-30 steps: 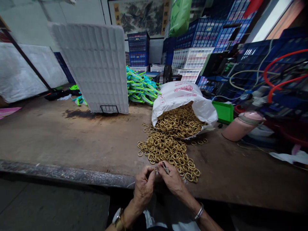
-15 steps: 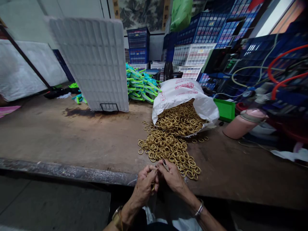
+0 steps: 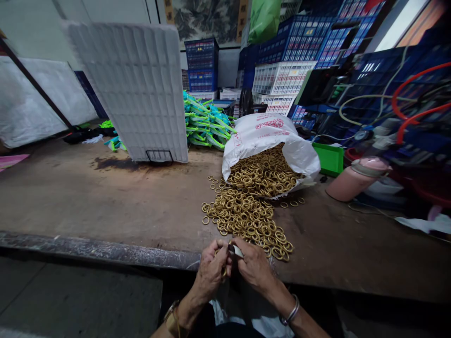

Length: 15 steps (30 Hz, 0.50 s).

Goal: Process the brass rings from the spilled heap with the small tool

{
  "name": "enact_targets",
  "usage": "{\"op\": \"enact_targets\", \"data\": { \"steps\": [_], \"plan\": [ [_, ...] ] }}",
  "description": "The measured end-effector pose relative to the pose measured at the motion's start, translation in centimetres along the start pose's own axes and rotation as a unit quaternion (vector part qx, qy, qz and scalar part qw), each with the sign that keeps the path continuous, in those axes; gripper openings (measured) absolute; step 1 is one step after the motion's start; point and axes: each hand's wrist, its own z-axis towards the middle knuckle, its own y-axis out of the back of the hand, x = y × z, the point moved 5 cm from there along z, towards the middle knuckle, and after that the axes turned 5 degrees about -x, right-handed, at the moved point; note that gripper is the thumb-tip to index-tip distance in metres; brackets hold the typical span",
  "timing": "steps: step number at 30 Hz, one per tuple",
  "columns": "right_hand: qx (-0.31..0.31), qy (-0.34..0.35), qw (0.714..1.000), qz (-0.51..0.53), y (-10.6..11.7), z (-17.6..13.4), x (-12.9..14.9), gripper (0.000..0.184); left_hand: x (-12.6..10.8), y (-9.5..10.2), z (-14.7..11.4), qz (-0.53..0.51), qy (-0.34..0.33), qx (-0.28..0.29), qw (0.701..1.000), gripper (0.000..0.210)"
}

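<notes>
My left hand (image 3: 210, 266) is closed around a gold-coloured ring (image 3: 224, 272), with part of another one showing at its fingertips. In my right hand (image 3: 256, 265) is a small tool (image 3: 237, 251) with a whitish body and a dark tip, its exact kind unclear. That dark tip meets the ring at the left fingertips. Both hands are at the table's front edge, just before a pile of gold rings (image 3: 243, 213). More rings spill from a white sack (image 3: 262, 126) with red print, lying on its side behind the pile.
A tall whitish ribbed panel (image 3: 141, 94) stands in a black wire holder on the wooden table (image 3: 70, 197). Green and teal items (image 3: 206, 124) are heaped behind it. At the right are a green tray (image 3: 328, 159), a pink bottle (image 3: 357, 178) and hoses. Stacked crates (image 3: 282, 77) fill the back.
The tool in my right hand has turned, so its whitish body now shows and its dark tip points at the left fingers. My left hand has stayed nearly in place.
</notes>
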Motion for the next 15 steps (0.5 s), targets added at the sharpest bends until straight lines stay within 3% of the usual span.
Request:
{"op": "enact_targets", "data": {
  "steps": [15],
  "plan": [
    [0.025,-0.003,0.993,-0.113,-0.32,-0.04,0.34,0.021,0.52,0.69,-0.03,0.046,-0.034,0.003,0.998,0.032]
  ]
}}
